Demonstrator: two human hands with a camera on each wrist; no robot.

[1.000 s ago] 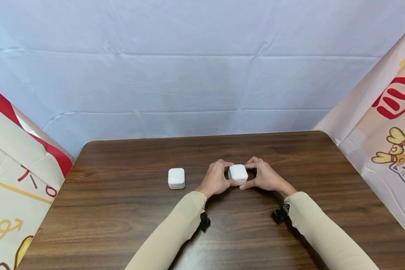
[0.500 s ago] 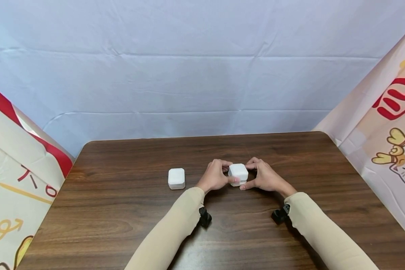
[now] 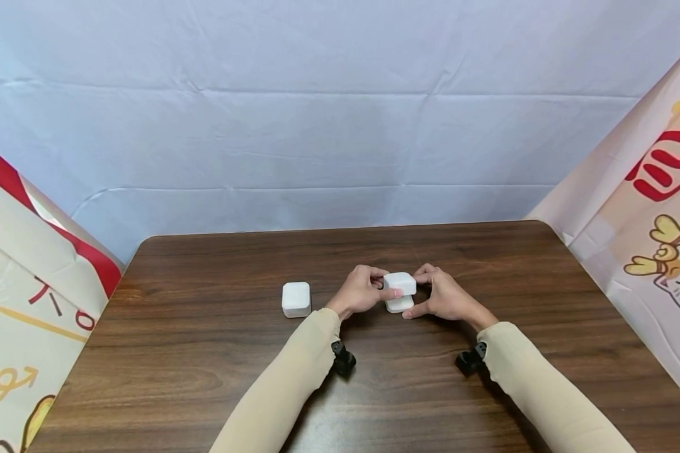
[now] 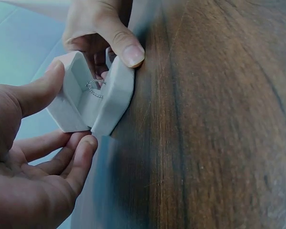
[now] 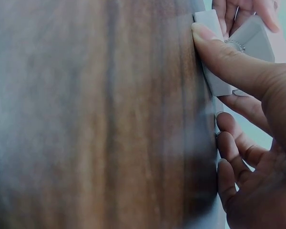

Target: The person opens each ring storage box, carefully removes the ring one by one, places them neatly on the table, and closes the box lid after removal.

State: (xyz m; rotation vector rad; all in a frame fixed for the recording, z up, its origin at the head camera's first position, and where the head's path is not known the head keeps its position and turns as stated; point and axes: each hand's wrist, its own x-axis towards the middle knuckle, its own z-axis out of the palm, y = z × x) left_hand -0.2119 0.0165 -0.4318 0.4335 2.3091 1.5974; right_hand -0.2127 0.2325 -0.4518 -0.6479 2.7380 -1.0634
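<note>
A white ring box (image 3: 400, 304) rests on the table with its lid (image 3: 401, 282) partly raised, the hinge at the back. Inside it, in the left wrist view, a silver ring (image 4: 94, 88) with a beaded band stands upright. My left hand (image 3: 359, 290) pinches the lid, thumb on its front edge and fingers behind. My right hand (image 3: 443, 296) grips the base, its thumb on the front edge of the base and fingers at the back. In the right wrist view the right thumb (image 5: 229, 59) lies across the base and covers part of the opening.
A second white box (image 3: 296, 299), shut, stands on the wooden table (image 3: 204, 352) to the left of my hands. Black wrist cameras (image 3: 342, 360) sit under both sleeves. A pale cloth (image 3: 317, 126) hangs behind the table, with printed cloths at both sides.
My left hand has lifted the lid from lying closed on the base to partly raised, its thumb moving up with it. The right hand has stayed in place on the base.
</note>
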